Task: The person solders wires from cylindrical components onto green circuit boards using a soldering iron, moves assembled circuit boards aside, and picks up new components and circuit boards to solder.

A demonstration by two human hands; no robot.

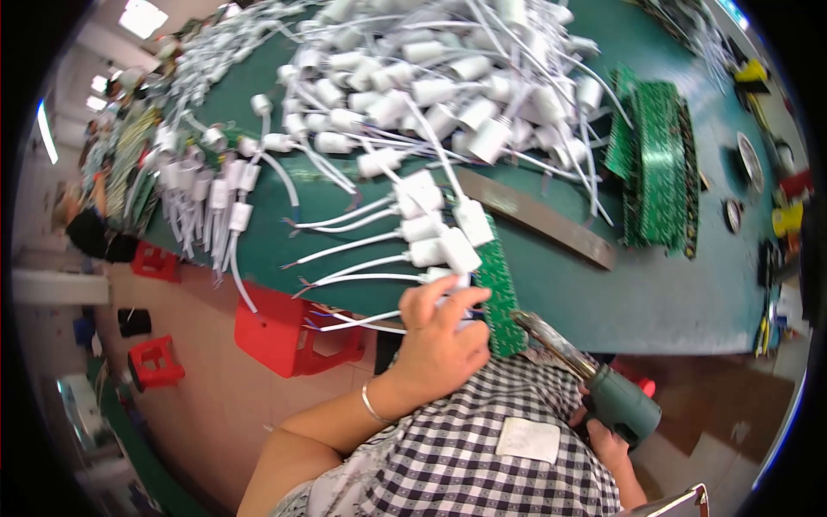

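A long green circuit board (502,302) stands out over the near edge of the table. Several white cylindrical cable ends (426,252) sit along its left side, their white cables running left to bare wire tips. My left hand (444,338) is closed with bent fingers around a white cable end at the board's near part; the fingers partly hide it. In my right hand (603,435) is a dark green soldering gun (624,403). Its metal tip points up and left, close to the board's right edge. Whether the tip touches the board I cannot tell.
A big heap of white cable ends (413,86) covers the far table. A brown metal bar (534,215) lies right of the board. Stacked green circuit boards (659,164) stand at the right. More corded pieces (215,185) hang over the left edge, near a red stool (276,332).
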